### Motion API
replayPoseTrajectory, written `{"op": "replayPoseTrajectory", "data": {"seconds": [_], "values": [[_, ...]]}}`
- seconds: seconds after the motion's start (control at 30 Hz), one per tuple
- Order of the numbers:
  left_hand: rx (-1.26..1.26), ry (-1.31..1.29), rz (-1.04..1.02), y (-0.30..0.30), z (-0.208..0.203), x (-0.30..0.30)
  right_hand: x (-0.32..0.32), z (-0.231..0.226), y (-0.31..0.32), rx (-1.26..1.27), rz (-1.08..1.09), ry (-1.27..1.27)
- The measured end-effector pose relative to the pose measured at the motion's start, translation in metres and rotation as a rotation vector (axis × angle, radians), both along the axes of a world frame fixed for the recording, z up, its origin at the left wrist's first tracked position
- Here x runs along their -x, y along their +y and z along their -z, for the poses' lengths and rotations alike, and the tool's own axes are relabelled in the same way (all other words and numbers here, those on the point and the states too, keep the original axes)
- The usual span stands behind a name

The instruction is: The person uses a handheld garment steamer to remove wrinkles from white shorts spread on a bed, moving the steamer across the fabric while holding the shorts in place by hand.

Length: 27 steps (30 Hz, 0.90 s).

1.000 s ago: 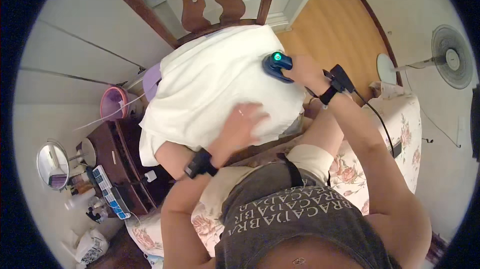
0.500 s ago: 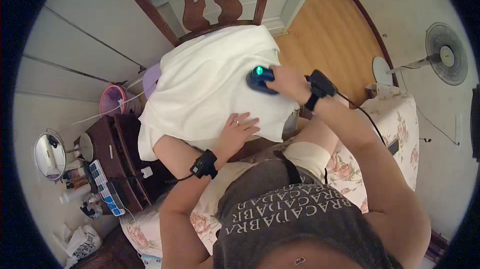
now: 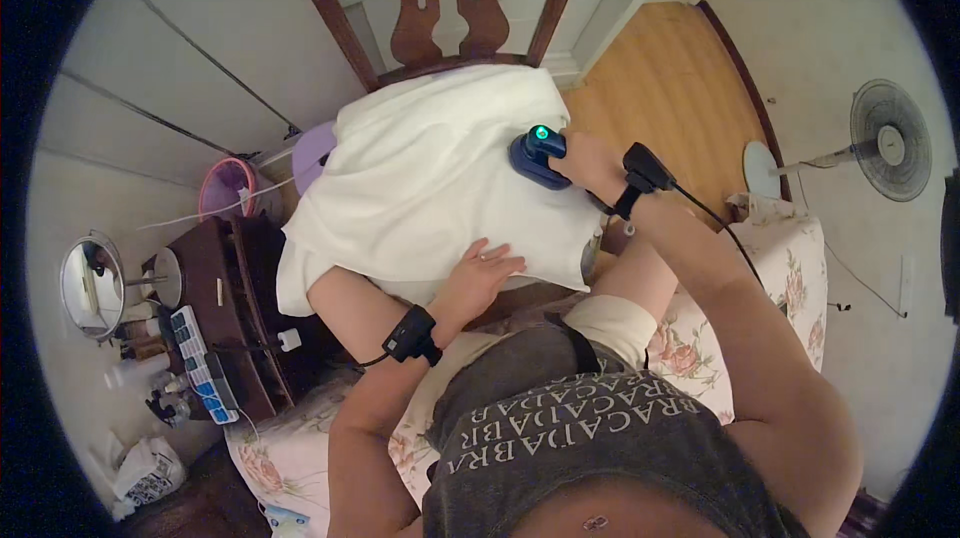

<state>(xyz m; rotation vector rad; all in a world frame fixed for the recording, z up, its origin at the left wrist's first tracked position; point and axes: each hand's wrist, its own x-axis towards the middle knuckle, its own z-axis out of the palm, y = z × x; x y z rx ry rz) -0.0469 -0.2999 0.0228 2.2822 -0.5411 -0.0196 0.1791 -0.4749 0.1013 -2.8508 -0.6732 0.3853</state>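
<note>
A white cloth garment [image 3: 430, 178] lies spread over the chair seat and across my lap, with soft folds on its left side. My right hand [image 3: 590, 166] is closed round the handle of a dark blue handheld device [image 3: 535, 158], shaped like a small iron, with a green light glowing on top. Its base rests on the garment's right part. Flat on the garment's near edge, my left hand [image 3: 485, 276] has its fingers stretched out and holds nothing. A ring is on one finger.
The wooden chair back [image 3: 440, 13] rises beyond the garment. On the left are a dark brown cabinet [image 3: 235, 288], a power strip [image 3: 205, 368], a round mirror [image 3: 92, 286] and a pink-rimmed basket [image 3: 228, 188]. A floral bed [image 3: 790, 278] and a fan [image 3: 885, 143] are on the right.
The whole view has shifted slightly. My right hand has slid the blue device a little toward the garment's right edge. My left hand stays flat near the front edge.
</note>
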Motion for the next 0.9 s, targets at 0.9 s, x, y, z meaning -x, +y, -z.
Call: {"op": "replayPoseTrajectory", "data": {"seconds": [0.9], "values": [[0.186,0.173,-1.545,0.037,0.004,0.052,0.030,-0.017,0.025,0.025,-0.381,0.067]]}}
